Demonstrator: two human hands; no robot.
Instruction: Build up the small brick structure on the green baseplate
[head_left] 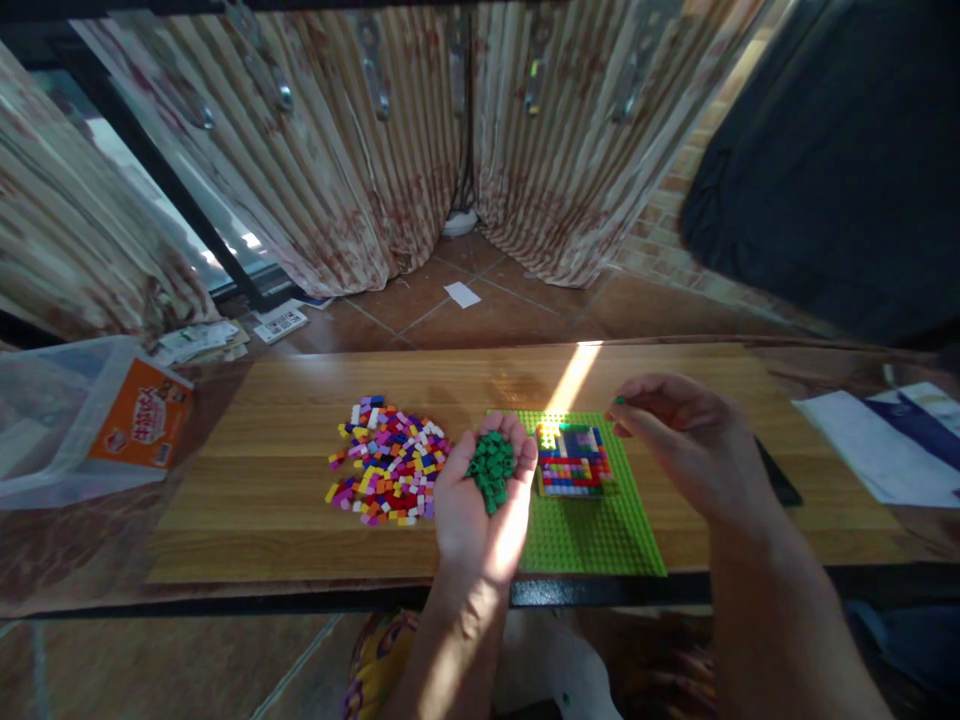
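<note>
My left hand [480,500] is palm up and cupped around a heap of small green toy bricks [492,468], over the left edge of the lime green baseplate [585,545]. On that baseplate sits a square block of multicoloured bricks [574,462], built up in rows. My right hand [682,430] is raised just right of the baseplate, with thumb and finger pinched on one small green brick [620,400]. Left of my left hand, a loose pile of mixed coloured bricks [397,465] is spread on the wooden table [247,480].
A clear plastic box with an orange label [142,415] stands at the far left. A dark flat object [778,475] lies partly hidden behind my right wrist. White papers [862,450] are at the right. Curtains [360,170] hang beyond the table.
</note>
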